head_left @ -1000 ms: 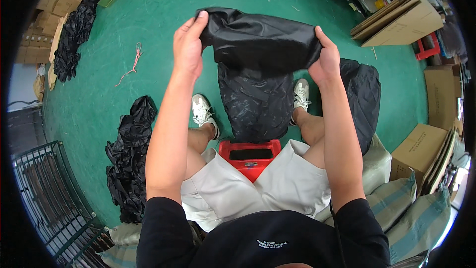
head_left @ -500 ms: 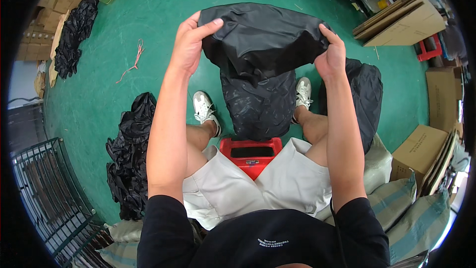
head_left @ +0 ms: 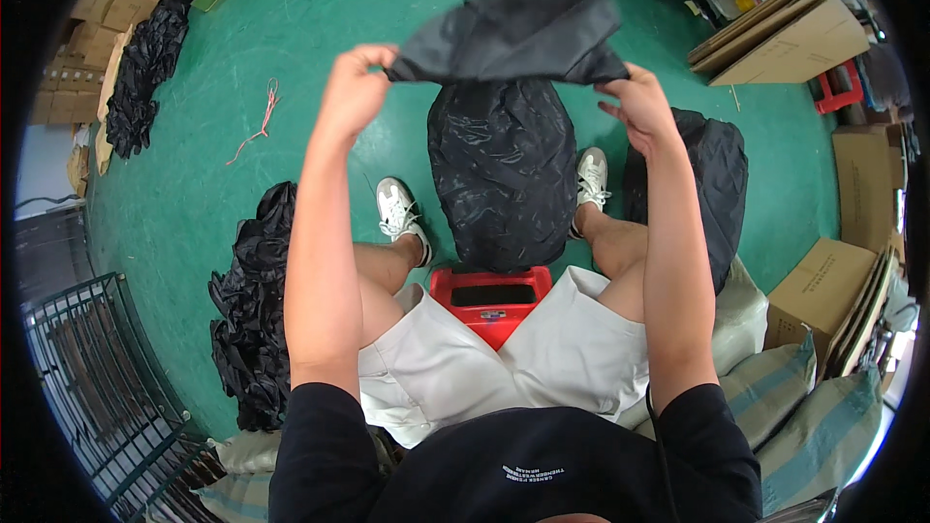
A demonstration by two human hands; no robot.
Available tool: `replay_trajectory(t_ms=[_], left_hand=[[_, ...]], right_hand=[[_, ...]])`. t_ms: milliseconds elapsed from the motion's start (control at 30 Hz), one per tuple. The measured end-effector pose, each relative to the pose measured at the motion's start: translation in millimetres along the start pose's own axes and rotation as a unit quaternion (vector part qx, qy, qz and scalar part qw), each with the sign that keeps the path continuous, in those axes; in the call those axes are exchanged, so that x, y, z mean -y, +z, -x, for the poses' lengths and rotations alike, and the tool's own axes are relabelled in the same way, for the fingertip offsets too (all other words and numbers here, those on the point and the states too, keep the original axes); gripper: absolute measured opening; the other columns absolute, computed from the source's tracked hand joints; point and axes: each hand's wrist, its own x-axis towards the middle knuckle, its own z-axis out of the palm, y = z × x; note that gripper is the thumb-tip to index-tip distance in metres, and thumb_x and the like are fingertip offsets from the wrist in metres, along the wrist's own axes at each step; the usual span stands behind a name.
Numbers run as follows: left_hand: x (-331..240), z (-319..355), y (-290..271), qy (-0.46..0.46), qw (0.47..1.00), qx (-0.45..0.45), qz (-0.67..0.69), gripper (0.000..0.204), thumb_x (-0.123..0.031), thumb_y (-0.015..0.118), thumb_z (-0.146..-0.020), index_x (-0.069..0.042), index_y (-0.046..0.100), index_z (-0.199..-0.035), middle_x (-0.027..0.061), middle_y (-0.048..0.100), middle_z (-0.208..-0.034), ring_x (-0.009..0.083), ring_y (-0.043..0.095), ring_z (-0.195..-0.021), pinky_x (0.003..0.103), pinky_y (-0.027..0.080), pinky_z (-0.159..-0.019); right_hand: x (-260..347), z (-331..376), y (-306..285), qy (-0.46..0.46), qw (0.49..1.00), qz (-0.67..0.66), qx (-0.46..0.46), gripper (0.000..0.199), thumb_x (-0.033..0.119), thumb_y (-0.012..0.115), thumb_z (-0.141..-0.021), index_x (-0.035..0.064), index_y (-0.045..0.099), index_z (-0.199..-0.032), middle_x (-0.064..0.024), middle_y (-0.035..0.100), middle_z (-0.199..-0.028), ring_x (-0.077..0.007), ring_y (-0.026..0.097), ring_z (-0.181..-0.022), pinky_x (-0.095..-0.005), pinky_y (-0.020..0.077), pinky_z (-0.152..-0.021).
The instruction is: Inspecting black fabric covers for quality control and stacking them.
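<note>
A piece of black fabric (head_left: 509, 34), blurred at its upper edge, is stretched in the air between my hands. My left hand (head_left: 355, 87) pinches its left corner. At the opposite corner my right hand (head_left: 639, 107) grips between thumb and forefinger, the other fingers loosely curled. Below the cloth, on the floor between my shoes, sits a stack of black fabric pieces (head_left: 502, 174), creased and shiny. Its far end is covered by the held piece. Whether the held cloth touches the stack I cannot tell.
A red plastic stool (head_left: 494, 300) is between my legs. Crumpled black fabric (head_left: 254, 310) lies to the left, another black pile (head_left: 712, 194) to the right. Woven sacks (head_left: 823, 436) and cardboard boxes (head_left: 819, 295) line the right. A pink string (head_left: 262, 121) lies on the green floor.
The held fabric has swung up and away and now shows as a flatter arc. Both hands have lowered slightly, the left moving outward, and more of the stack below is uncovered.
</note>
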Motion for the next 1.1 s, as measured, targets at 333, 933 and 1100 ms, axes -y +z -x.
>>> replay_trajectory(t_ms=[333, 933, 1100], left_hand=[[-15, -1, 33, -0.223, 0.957, 0.182, 0.043, 0.014, -0.002, 0.05, -0.078, -0.005, 0.064, -0.079, 0.0039, 0.065, -0.078, 0.0142, 0.059, -0.078, 0.03, 0.044, -0.065], [29, 20, 96, -0.208, 0.774, 0.411, -0.434, 0.05, -0.045, 0.059, -0.089, -0.001, 0.068, -0.11, 0.0149, 0.066, -0.117, 0.0318, 0.061, -0.113, 0.044, 0.051, -0.091], [65, 23, 109, -0.24, 0.868, 0.188, -0.391, 0.059, -0.036, 0.062, -0.089, 0.0, 0.043, -0.132, 0.0202, 0.053, -0.134, 0.0356, 0.055, -0.12, 0.045, 0.045, -0.099]], right_hand=[[-1, 6, 21, 0.001, 0.993, -0.031, 0.117, 0.02, -0.005, 0.049, -0.085, -0.0052, 0.066, -0.096, -0.0086, 0.067, -0.092, -0.0137, 0.063, -0.082, -0.0274, 0.052, -0.071], [-40, 24, 39, 0.18, 0.68, 0.55, 0.45, 0.022, 0.018, 0.066, -0.075, -0.0016, 0.07, -0.083, -0.0082, 0.068, -0.074, -0.0218, 0.065, -0.067, -0.0382, 0.0505, -0.052], [-47, 31, 50, 0.056, 0.681, 0.591, 0.429, 0.023, 0.019, 0.064, -0.07, -0.0031, 0.068, -0.076, -0.0197, 0.068, -0.078, -0.0335, 0.066, -0.075, -0.0428, 0.0509, -0.064]])
